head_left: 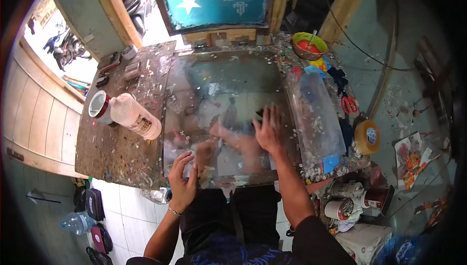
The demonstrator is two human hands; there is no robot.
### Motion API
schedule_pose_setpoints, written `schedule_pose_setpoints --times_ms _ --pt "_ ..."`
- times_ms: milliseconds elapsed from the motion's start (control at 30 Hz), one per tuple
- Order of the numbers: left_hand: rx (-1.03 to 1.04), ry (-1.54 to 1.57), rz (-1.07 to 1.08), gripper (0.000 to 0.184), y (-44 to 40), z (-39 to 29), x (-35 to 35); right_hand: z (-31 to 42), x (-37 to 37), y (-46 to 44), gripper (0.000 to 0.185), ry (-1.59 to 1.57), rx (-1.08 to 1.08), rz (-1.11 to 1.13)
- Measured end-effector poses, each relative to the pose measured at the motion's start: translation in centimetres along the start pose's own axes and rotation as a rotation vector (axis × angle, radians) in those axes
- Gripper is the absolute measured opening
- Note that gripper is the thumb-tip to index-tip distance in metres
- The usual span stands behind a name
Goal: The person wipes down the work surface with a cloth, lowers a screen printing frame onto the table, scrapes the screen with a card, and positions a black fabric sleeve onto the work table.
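Note:
A glass sheet point(228, 155) lies flat on the paint-spattered table, mirroring my arms and body. My right hand point(269, 129) is over its right half, palm down with fingers stretched forward and slightly blurred. A small dark patch shows beside those fingertips; I cannot make out whether it is a thing or a reflection. At the sheet's near left edge is my left hand point(183, 180), fingers loosely bent and apart, holding nothing. Behind the sheet stands a printing screen point(214, 2) with mirrored white lettering and a star on teal.
On the left of the table point(116, 153) are a pinkish bottle point(135, 116) and an open can point(100, 107). To the right lie a clear sheet point(318, 114), red scissors point(349, 103) and a tape roll point(367, 137). A bowl of red paint point(310, 46) sits at the back right.

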State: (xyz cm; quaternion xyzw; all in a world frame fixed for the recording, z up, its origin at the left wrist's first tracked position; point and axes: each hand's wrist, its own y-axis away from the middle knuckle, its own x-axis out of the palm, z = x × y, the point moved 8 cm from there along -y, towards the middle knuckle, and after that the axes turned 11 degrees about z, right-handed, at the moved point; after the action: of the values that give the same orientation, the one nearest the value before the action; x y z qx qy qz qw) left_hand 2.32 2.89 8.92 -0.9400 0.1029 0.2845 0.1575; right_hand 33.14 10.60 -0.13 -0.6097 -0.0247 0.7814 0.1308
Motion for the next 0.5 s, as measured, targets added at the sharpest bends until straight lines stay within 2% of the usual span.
schedule_pose_setpoints --times_ms 133,200,267,400,467,500 --pt "-0.020 0.051 -0.041 0.021 -0.9 1.0 -1.1 9.0 3.1 -5.1 0.077 -0.154 -0.187 0.062" --pt "-0.019 0.060 -0.044 0.021 -0.9 1.2 -1.5 14.1 2.9 -3.2 0.076 -0.105 -0.371 0.094" --pt "-0.015 0.062 -0.072 0.021 -1.3 1.7 -2.2 15.7 2.1 0.9 0.072 -0.147 -0.511 0.178" --pt "-0.121 0.084 -0.088 0.019 -0.5 4.9 -3.1 10.9 0.9 5.2 0.069 -0.106 -0.451 0.246" --pt "-0.151 0.128 -0.090 0.019 -0.1 6.1 -2.4 7.1 -0.1 5.2 0.067 -0.146 -0.145 0.146" --pt "-0.169 0.160 -0.093 0.019 0.1 6.6 -2.1 7.9 -0.1 5.2 0.067 -0.142 -0.140 0.159"
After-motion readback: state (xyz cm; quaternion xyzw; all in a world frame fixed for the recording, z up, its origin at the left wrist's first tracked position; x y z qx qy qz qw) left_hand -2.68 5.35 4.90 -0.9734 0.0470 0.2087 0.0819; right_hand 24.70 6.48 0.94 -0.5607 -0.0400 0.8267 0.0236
